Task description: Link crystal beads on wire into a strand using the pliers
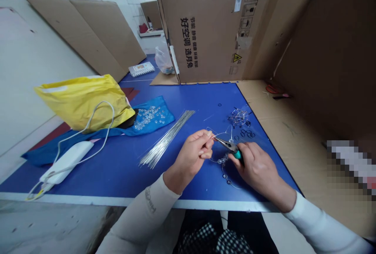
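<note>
Clear, round, glassy beads (225,176) are dotting a thin wire (220,133) that is looping in pale, springy curves between your hands over the blue tabletop (117,175), with its lowest strand trailing close to your right wrist. Your left hand (194,152) is rising from the near edge, its fingers curling inward, thumb and forefinger pinching the wire. Your right hand (258,167) is reaching in from the other side, palm down, its fingers wrapping the teal grip of metal pliers (228,144), whose narrow nose is pointing at your left fingertips; whether the jaws are fully closed, you cannot tell from here. To your left, a smooth white power strip (67,164) is lying under its looping cord. Straight, silvery rods (167,140) are fanning out in a slim bundle, while dark rings (248,133) and a spiky tangle of beaded wirework (239,117) are sitting beyond your right hand. Loose transparent beads (147,117) are covering part of a soft blue cloth (164,115), beside a crinkled yellow bag (91,101). Farther back, a printed brown cardboard box (214,30) is standing upright, with a translucent plastic bag (164,58) slumping at its left edge.
</note>
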The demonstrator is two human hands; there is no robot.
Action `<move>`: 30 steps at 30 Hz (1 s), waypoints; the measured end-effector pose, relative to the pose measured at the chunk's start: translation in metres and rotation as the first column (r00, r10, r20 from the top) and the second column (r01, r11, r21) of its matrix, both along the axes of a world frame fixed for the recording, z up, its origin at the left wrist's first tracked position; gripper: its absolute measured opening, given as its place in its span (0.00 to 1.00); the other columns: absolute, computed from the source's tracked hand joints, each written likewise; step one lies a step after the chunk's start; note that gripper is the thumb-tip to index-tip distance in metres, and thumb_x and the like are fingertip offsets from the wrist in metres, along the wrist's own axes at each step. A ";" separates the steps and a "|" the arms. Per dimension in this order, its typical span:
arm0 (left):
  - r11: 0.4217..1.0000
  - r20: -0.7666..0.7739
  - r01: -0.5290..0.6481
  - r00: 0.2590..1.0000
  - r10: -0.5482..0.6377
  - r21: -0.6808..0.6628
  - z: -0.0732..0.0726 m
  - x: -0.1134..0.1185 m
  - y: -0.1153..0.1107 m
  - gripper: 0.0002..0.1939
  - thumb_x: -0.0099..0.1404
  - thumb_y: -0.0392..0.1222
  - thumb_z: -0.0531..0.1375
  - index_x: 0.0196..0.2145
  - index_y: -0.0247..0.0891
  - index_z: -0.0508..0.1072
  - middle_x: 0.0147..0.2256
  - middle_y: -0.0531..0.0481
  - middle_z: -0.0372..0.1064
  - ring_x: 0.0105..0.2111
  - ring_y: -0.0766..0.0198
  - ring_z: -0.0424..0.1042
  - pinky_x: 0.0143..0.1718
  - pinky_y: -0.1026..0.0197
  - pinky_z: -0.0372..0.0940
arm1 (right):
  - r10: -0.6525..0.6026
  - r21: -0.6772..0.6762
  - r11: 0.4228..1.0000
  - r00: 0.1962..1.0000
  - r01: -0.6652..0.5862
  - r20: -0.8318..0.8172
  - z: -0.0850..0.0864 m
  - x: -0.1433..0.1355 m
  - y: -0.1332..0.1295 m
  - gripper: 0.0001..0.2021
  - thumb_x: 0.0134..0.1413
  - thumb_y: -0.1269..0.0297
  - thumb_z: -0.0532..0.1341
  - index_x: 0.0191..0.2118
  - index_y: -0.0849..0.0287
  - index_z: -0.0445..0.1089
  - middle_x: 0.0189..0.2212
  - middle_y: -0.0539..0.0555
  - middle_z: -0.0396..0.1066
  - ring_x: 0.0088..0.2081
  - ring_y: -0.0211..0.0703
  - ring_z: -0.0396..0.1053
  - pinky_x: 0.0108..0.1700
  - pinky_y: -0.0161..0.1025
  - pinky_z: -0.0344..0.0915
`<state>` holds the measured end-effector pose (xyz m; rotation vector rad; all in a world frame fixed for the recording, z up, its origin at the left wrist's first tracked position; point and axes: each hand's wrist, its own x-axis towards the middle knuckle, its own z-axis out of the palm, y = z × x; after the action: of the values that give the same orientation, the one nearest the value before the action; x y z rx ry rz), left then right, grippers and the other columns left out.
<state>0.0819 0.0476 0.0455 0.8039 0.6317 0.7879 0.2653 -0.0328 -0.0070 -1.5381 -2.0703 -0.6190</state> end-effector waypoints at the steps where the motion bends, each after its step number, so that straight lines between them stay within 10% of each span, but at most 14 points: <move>1: 1.000 0.013 0.001 1.000 -0.001 -0.012 0.000 0.000 0.000 0.11 0.64 0.40 0.62 0.28 0.33 0.65 0.22 0.58 0.56 0.16 0.80 0.46 0.17 0.74 0.45 | 0.004 0.005 1.000 1.000 -0.004 -0.012 -0.001 -0.001 0.001 0.15 0.63 0.57 0.58 0.42 0.68 0.68 0.32 0.61 0.69 0.33 0.48 0.64 0.34 0.42 0.65; 30: 0.903 -0.336 -0.006 0.927 0.167 0.430 -0.021 0.000 0.022 0.16 0.64 0.53 0.60 0.31 0.35 0.72 0.21 0.58 0.51 0.19 0.74 0.48 0.18 0.69 0.42 | -0.124 -0.198 0.974 0.991 0.112 -0.048 -0.005 -0.004 0.004 0.16 0.65 0.54 0.54 0.33 0.62 0.67 0.28 0.57 0.68 0.29 0.46 0.66 0.30 0.41 0.59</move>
<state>0.0814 0.0691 0.0243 1.3513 0.8488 0.8797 0.2613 -0.0288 -0.0125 -1.7781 -2.0563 -0.4158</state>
